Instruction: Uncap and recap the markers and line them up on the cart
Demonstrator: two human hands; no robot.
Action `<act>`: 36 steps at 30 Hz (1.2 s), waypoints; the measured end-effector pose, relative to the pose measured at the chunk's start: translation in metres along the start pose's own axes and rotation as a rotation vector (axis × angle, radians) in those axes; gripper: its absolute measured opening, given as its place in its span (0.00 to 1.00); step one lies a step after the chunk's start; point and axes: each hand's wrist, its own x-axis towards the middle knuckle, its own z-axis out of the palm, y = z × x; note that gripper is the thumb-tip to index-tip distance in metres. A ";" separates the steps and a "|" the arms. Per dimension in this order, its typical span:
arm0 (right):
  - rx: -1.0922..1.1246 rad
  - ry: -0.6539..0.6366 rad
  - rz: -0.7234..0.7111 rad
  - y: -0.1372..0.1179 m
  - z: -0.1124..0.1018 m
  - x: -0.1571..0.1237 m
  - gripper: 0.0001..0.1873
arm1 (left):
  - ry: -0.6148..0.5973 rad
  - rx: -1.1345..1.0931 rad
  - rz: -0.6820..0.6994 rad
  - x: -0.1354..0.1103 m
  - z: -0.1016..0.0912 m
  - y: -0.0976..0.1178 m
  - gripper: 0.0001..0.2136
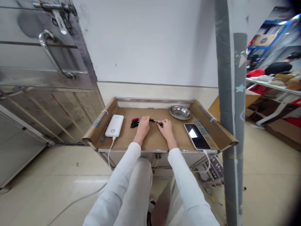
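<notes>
Pinched fingers of my left hand (143, 127) hold the near end of a slim black pen (154, 120), which points right toward my other hand. My right hand (166, 128) is closed too, thumb and fingertips together by the pen's silvery tip. A small dark piece shows at those fingertips, too small to name. Just left of my left hand, several black pens (134, 124) and a red one (135, 119) lie side by side, partly covered by that hand. Everything rests on a cardboard-lined cart top (155, 138).
A white power bank (114, 125) with a cable lies at the left. At the right are a round steel dish (180, 112) and a phone (197, 136) on a white cable. Raised cardboard flaps edge both sides. A grey wrapped pole (231, 125) stands at the right; a person sits beyond.
</notes>
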 end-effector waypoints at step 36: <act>-0.009 -0.008 -0.101 -0.008 -0.005 0.000 0.14 | -0.020 0.055 -0.012 -0.007 0.006 0.005 0.11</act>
